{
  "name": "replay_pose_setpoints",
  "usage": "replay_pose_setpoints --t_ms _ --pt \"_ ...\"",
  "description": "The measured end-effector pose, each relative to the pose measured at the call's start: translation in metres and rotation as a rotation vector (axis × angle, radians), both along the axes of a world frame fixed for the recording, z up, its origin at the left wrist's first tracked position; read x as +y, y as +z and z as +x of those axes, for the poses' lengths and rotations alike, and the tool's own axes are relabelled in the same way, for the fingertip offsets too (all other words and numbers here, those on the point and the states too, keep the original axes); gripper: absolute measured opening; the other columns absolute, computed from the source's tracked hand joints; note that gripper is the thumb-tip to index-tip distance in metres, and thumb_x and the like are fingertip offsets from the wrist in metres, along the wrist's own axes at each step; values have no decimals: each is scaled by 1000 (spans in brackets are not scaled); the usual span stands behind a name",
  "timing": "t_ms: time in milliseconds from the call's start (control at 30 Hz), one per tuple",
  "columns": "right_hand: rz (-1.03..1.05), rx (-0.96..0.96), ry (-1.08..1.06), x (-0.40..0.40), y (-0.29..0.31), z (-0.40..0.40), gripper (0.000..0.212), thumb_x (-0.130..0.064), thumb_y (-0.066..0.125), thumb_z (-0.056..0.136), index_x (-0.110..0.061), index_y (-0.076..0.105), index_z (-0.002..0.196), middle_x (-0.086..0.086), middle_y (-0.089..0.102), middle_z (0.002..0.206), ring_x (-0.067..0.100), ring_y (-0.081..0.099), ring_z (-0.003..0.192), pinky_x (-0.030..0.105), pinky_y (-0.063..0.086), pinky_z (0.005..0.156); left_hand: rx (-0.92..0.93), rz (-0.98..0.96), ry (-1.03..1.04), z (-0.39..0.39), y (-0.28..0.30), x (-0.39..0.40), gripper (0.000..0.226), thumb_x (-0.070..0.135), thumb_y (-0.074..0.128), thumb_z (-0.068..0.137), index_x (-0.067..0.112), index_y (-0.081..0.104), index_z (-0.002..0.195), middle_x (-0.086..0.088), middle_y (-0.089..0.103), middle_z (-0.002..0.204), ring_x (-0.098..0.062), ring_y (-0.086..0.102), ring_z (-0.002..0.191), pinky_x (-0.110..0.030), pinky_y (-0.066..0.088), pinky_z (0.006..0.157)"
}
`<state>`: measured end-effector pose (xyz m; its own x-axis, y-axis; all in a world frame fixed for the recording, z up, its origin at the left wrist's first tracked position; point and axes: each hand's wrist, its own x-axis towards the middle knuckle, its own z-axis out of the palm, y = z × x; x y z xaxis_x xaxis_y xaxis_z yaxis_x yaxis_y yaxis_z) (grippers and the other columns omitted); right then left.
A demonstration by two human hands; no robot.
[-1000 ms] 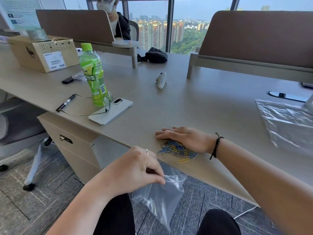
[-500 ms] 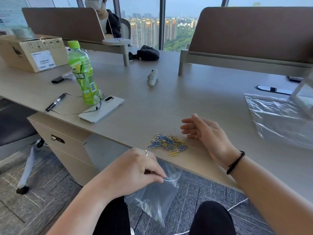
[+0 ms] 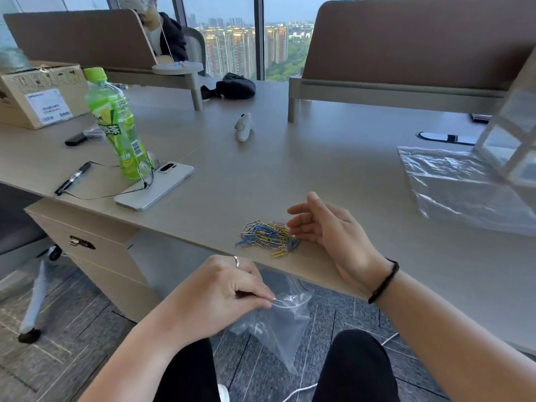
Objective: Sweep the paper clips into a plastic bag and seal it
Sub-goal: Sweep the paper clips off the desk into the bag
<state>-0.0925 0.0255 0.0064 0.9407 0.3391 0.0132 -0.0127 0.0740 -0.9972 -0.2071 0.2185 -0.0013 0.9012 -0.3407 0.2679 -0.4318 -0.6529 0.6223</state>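
Observation:
A small heap of blue, yellow and silver paper clips lies on the desk close to its front edge. My right hand rests on its side just right of the heap, fingers loosely bent, fingertips touching the clips. Below the desk edge my left hand pinches the rim of a clear plastic bag, which hangs down over my lap with its mouth under the heap.
A green bottle, a white phone, glasses and a pen lie at the left. A cardboard box is far left. Another plastic bag lies at the right. A person sits behind the far divider.
My right hand lifted off the clips, moved to their right and now stands on edge against the heap. The clips have shifted little. My left hand keeps holding the bag.

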Motion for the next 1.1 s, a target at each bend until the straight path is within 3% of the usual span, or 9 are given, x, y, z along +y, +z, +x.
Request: replay_pose_setpoints --t_ms 267,533,700,833,967,1100 --pt "64 101 79 9 8 -23 44 -36 42 101 0 68 95 22 65 85 32 63 81 39 54 83 -11 -23 -10 4 0 2 9 21 83 79 21 83 88 14 74 81 0 71 74 -11 52 69" --pt "-14 28 29 -1 10 -30 42 -30 44 102 4 69 98 18 65 85 26 62 81 35 50 81 -50 -29 -17 6 -1 -2 10 21 84 79 19 83 89 9 75 81 1 70 74 -20 57 68" --pt "-25 54 59 -7 9 -36 45 -35 45 101 4 68 102 19 67 89 26 64 84 42 51 87 -53 -25 -56 11 -1 -10 8 21 82 81 18 83 88 8 75 80 0 69 75 -23 56 66" --pt "2 116 172 -6 6 -42 56 -52 52 84 -1 70 99 14 68 91 25 65 86 45 52 90 -49 -39 -60 13 1 -8 6 19 82 81 18 83 86 7 73 78 -3 68 73 -17 51 66" --pt "29 92 266 -12 11 -40 57 -50 51 86 1 69 104 17 68 97 27 66 92 48 52 93 -44 -56 -24 13 1 -2 8 19 83 79 19 83 87 6 74 79 -4 69 72 -17 52 66" --pt "82 51 87 -11 11 -13 45 -40 50 95 0 69 97 18 66 92 30 65 88 49 54 89 -76 -52 -15 11 1 0 11 19 85 77 19 83 88 8 75 80 -1 71 74 -22 57 68"
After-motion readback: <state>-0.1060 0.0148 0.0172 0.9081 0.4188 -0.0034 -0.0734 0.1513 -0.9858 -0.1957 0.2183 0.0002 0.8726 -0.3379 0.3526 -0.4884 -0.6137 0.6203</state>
